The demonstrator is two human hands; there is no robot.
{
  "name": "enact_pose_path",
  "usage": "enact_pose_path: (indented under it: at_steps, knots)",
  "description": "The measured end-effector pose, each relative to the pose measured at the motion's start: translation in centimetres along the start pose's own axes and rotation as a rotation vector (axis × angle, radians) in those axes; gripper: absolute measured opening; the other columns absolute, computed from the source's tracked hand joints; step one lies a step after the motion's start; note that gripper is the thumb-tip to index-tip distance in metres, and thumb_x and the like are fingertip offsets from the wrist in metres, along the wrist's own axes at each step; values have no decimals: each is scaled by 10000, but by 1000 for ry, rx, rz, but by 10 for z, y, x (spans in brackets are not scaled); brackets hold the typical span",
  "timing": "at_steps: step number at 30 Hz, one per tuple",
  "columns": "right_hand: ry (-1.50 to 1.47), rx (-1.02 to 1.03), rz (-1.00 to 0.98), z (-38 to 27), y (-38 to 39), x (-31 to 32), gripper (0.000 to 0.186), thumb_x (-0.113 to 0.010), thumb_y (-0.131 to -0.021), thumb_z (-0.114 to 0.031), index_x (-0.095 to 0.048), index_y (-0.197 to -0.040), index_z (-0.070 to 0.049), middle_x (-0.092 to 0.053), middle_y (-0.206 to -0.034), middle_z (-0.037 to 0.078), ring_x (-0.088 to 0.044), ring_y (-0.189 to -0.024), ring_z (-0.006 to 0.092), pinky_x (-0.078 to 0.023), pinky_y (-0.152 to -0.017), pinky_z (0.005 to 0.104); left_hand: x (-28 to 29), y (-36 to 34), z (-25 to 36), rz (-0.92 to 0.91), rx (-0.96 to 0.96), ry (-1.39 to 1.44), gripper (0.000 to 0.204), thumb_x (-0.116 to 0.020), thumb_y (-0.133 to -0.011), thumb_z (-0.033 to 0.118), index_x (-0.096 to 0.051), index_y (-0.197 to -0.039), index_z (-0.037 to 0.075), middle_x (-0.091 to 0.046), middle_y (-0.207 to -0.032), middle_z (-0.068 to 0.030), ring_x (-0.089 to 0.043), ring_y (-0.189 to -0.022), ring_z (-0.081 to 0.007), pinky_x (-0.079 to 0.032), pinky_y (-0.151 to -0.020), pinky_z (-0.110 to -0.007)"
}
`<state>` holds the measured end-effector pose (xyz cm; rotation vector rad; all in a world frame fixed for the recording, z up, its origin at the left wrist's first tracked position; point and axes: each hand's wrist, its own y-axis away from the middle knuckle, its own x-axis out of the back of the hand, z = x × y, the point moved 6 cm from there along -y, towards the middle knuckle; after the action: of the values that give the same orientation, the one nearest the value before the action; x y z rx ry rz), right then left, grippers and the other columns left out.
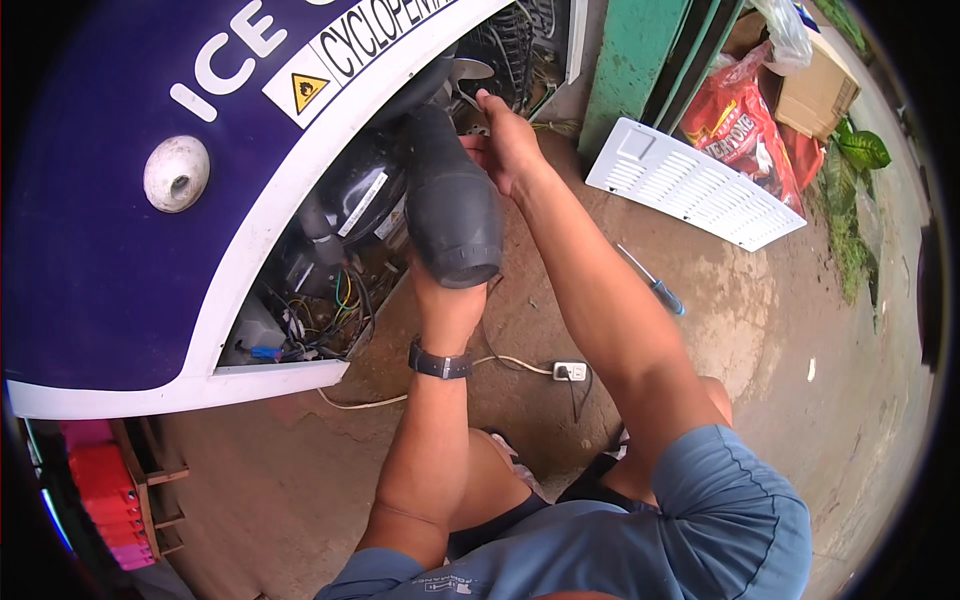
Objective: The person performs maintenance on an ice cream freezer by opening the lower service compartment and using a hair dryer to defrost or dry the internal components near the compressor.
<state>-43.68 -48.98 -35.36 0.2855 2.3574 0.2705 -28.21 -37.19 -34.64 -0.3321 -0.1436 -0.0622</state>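
Note:
A black hand-held blower (454, 215), shaped like a hair dryer, points into the open machine bay of a purple and white freezer (110, 290). My left hand (428, 278) comes up beneath it and grips it. The blower's body hides most of those fingers. Beside the blower's front part, my right hand (515, 150) reaches into the bay with its fingers apart, close to a metal fan blade (472, 69). Left of the blower sits a black compressor (350, 195). Dark condenser coils (510, 45) show behind the fan.
Loose wires (345, 300) hang at the bay's near end. A white vented panel (695, 185) leans by a green post (635, 75). On the concrete lie a blue-handled screwdriver (665, 295) and a white extension socket (569, 371) with cords. Red bags (735, 115) and a cardboard box (815, 85) stand behind.

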Motion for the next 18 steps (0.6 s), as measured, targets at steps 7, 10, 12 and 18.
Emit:
enact_pose_path:
  at_steps: [7, 10, 12, 18]
  knots:
    - [-285, 321, 98, -13, 6, 28, 481, -490, -1011, -477, -609, -1150, -33, -657, -1057, 162, -498, -493, 158, -410, -467, 301, 4, -2, -1, -48, -39, -61, 447, -754, -836, -17, -604, -1256, 16, -653, -1182, -66, -623, -1051, -163, -509, -908, -313]
    - [-289, 538, -48, -37, 40, 43, 395, -503, -1018, -414, -605, -841, -76, -576, -605, 50, -375, -415, 130, -320, -454, 291, 4, 1, -17, -27, 42, 103, 443, -753, -853, -15, -603, -1268, 20, -654, -1195, -67, -625, -1055, -163, -514, -915, -311]
    - [-131, 484, 21, -29, 37, 49, 361, -508, -1023, -385, -617, -892, -67, -584, -630, 41, -413, -450, 128, -349, -482, 290, 4, -2, -20, -58, 43, 102, 437, -756, -843, 31, -613, -1256, 16, -670, -1200, -90, -639, -1068, -189, -511, -926, -336]
    - [223, 299, 52, -8, 30, 45, 436, -552, -1018, -329, -555, -1339, -34, -591, -1247, 124, -622, -711, 143, -493, -657, 288, -4, -5, -20, -151, -28, -21, 461, -732, -879, -39, -584, -1311, 27, -630, -1266, -71, -620, -1090, -159, -522, -934, -290]
